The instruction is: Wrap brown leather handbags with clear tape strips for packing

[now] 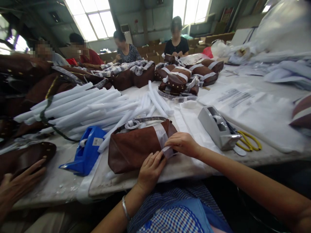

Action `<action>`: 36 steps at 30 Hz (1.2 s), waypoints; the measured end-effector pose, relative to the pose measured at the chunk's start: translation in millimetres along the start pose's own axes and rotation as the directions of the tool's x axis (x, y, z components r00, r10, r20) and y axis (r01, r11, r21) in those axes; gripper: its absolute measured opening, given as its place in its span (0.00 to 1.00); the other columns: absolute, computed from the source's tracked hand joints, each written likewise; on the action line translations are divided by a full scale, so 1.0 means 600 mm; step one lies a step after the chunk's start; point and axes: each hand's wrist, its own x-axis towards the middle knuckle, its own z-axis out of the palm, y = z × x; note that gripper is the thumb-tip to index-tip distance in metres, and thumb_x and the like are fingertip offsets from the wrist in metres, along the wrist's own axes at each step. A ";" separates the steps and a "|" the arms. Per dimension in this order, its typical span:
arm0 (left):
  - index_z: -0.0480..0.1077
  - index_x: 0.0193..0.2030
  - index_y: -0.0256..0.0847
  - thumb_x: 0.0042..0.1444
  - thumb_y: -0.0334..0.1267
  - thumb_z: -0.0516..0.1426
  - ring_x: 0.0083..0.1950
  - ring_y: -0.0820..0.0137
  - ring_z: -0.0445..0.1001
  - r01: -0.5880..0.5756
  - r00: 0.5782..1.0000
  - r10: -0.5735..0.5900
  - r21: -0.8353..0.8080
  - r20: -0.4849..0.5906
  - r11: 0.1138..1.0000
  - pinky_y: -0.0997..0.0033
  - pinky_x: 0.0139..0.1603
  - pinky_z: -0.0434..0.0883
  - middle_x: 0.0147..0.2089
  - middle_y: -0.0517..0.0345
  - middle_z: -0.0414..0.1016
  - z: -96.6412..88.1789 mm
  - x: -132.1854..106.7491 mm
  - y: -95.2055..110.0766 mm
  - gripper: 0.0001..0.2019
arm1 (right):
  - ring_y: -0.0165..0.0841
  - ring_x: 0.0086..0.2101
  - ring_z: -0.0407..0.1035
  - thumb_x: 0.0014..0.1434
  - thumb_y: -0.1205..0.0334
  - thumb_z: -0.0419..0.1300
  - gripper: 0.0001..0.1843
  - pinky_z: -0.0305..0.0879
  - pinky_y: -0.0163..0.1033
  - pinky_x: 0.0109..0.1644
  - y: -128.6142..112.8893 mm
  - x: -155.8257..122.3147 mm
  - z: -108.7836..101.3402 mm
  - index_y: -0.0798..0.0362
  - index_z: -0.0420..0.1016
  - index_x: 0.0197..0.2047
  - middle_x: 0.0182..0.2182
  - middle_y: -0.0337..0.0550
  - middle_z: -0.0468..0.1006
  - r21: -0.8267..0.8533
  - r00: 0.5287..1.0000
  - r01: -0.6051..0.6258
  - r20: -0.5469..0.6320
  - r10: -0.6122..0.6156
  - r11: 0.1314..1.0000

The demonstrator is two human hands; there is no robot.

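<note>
Brown bag [131, 149] touches left hand [150, 170] at near edge, right hand [183, 144] atop.

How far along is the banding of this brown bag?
Done: a white strip already crosses the right end of the brown bag; banded bags sit piled farther up the table. In hand: left hand and right hand meet at the strip's lower end. Left: that end looks loose, probably untaped.
</note>
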 end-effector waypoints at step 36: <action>0.53 0.73 0.43 0.58 0.20 0.48 0.56 0.63 0.73 0.152 0.975 -0.150 -0.004 0.167 0.988 0.67 0.54 0.77 0.70 0.60 0.63 -0.010 0.021 0.016 0.36 | 0.52 0.61 0.63 0.58 0.44 0.60 0.21 0.54 0.59 0.68 0.091 -0.267 -0.219 0.52 0.83 0.38 0.58 0.55 0.74 -0.033 0.364 -0.902 -0.597 0.715 0.431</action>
